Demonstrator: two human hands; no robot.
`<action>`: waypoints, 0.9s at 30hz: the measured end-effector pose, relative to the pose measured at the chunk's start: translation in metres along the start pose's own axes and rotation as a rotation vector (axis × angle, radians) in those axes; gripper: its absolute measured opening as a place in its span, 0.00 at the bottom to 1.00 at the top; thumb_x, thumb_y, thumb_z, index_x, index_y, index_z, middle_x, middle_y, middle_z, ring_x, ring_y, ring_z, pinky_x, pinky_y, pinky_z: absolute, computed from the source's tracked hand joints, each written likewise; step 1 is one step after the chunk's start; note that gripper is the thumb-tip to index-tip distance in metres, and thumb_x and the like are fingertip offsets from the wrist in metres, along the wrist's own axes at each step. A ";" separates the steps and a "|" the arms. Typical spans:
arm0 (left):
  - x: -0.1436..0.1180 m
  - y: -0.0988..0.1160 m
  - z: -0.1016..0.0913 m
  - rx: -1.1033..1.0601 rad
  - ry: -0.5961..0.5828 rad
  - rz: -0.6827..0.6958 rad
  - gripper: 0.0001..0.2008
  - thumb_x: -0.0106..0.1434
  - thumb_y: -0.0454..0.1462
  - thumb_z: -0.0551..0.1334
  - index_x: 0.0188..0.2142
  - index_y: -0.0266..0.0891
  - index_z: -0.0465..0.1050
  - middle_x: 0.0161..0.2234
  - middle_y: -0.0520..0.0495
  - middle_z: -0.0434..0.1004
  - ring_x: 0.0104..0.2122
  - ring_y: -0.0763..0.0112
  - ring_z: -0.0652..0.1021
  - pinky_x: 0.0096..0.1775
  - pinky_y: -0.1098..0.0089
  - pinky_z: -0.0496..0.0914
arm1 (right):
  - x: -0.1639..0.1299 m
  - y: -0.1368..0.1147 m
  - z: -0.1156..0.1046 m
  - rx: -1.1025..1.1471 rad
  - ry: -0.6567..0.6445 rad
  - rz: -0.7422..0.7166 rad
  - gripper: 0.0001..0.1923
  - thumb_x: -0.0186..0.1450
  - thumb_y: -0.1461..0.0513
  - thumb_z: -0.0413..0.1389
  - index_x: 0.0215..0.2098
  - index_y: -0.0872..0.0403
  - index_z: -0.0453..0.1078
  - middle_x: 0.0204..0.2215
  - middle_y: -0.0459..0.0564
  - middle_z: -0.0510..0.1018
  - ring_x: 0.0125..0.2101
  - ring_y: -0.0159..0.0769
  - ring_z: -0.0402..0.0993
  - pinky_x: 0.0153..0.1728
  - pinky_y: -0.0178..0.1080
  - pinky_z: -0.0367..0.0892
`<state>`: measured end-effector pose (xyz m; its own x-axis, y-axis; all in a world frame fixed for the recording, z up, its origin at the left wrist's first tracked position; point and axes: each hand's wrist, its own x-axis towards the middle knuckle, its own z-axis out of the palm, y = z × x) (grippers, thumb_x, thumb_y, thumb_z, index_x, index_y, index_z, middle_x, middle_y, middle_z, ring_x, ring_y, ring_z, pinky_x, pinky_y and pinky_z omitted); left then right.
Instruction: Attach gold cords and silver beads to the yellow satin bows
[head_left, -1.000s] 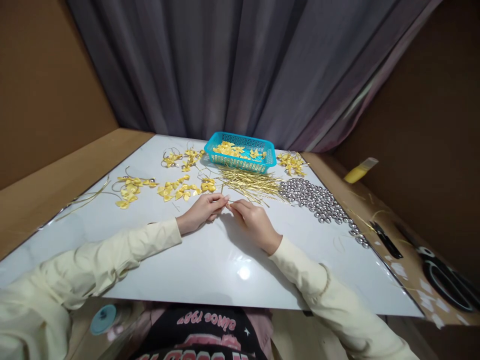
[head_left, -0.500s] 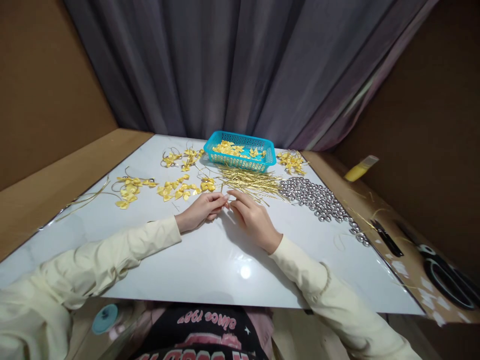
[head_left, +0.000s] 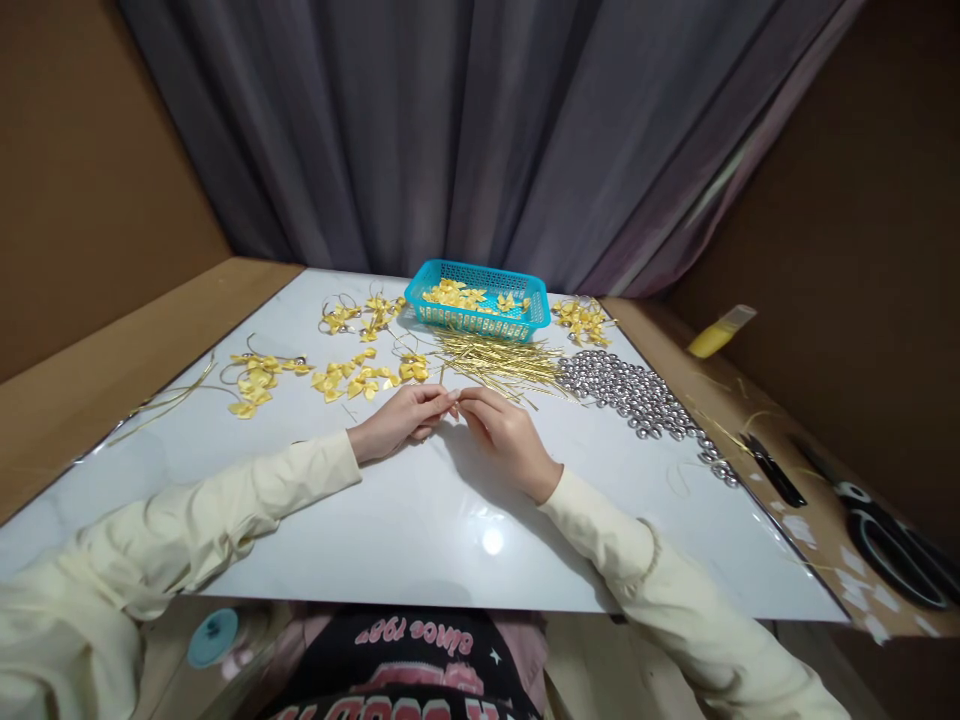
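My left hand [head_left: 405, 418] and my right hand [head_left: 508, 436] meet fingertip to fingertip over the middle of the white tabletop [head_left: 420, 530]. Both are closed in a pinch, and what sits between the fingers is too small and covered to make out. Just beyond them lies a pile of gold twist ties [head_left: 499, 362]. Yellow ribbon bows [head_left: 364, 380] are spread to the left of my left hand, some joined to thin cords. A heap of shiny silver bells or beads [head_left: 630, 390] lies to the right of my right hand.
A turquoise basket [head_left: 480, 326] with yellow bows stands at the back, before a grey curtain [head_left: 405, 130]. More bows [head_left: 583, 322] lie at its right. Black scissors [head_left: 889, 545], a small black cutter [head_left: 776, 475] and paper scraps are on the brown right-hand ledge.
My right fingers have closed in from slightly raised and apart to touch the left fingertips. The things on the table stay where they were.
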<state>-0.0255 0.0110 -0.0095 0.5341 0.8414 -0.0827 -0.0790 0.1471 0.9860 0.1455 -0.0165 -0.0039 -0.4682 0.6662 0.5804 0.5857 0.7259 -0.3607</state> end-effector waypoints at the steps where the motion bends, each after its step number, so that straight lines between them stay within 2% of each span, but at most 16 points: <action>1: 0.000 0.000 0.000 0.013 0.008 0.000 0.18 0.57 0.49 0.62 0.26 0.35 0.67 0.14 0.61 0.48 0.12 0.84 0.52 0.15 0.79 0.46 | 0.000 0.000 0.000 0.012 0.001 0.008 0.11 0.66 0.67 0.44 0.36 0.55 0.68 0.39 0.54 0.75 0.39 0.34 0.71 0.38 0.36 0.68; 9: -0.001 0.006 0.001 0.126 0.065 0.002 0.20 0.57 0.52 0.58 0.30 0.36 0.68 0.12 0.62 0.48 0.10 0.83 0.52 0.15 0.79 0.50 | 0.002 0.005 -0.004 0.063 0.008 0.062 0.10 0.64 0.69 0.46 0.32 0.55 0.68 0.36 0.53 0.75 0.35 0.34 0.71 0.36 0.35 0.66; 15: -0.001 0.007 0.000 0.273 0.099 0.049 0.18 0.59 0.51 0.57 0.30 0.36 0.67 0.11 0.61 0.49 0.11 0.81 0.53 0.15 0.78 0.50 | 0.002 0.007 -0.006 0.087 -0.048 0.079 0.09 0.63 0.70 0.47 0.31 0.56 0.68 0.35 0.52 0.75 0.34 0.34 0.71 0.35 0.35 0.66; 19: -0.002 0.008 0.000 0.457 0.130 0.139 0.15 0.59 0.47 0.58 0.29 0.36 0.69 0.14 0.58 0.54 0.15 0.79 0.57 0.18 0.76 0.52 | 0.004 0.008 -0.008 0.100 -0.075 0.102 0.10 0.62 0.71 0.48 0.29 0.57 0.68 0.33 0.52 0.75 0.33 0.33 0.71 0.35 0.34 0.65; 22: -0.004 0.010 0.000 0.623 0.163 0.246 0.10 0.56 0.42 0.62 0.34 0.38 0.72 0.16 0.58 0.53 0.18 0.77 0.58 0.23 0.76 0.54 | 0.005 0.009 -0.010 0.105 -0.092 0.120 0.09 0.61 0.72 0.49 0.28 0.57 0.69 0.32 0.52 0.76 0.32 0.33 0.71 0.33 0.34 0.65; 24: -0.007 0.009 0.000 0.716 0.165 0.308 0.11 0.56 0.40 0.63 0.38 0.39 0.73 0.16 0.58 0.54 0.20 0.75 0.60 0.26 0.75 0.55 | 0.006 0.009 -0.011 0.107 -0.106 0.130 0.09 0.60 0.73 0.49 0.29 0.57 0.69 0.31 0.52 0.76 0.32 0.33 0.71 0.33 0.33 0.65; 27: -0.011 0.006 0.003 0.828 0.134 0.377 0.13 0.57 0.38 0.60 0.42 0.39 0.73 0.21 0.53 0.66 0.24 0.72 0.67 0.31 0.73 0.59 | 0.005 0.010 -0.011 0.105 -0.126 0.142 0.09 0.58 0.73 0.50 0.29 0.58 0.70 0.31 0.52 0.77 0.31 0.33 0.71 0.33 0.34 0.65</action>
<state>-0.0297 0.0008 -0.0022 0.4892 0.8188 0.3006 0.4275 -0.5255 0.7356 0.1559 -0.0079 0.0034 -0.4689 0.7742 0.4252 0.5822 0.6329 -0.5103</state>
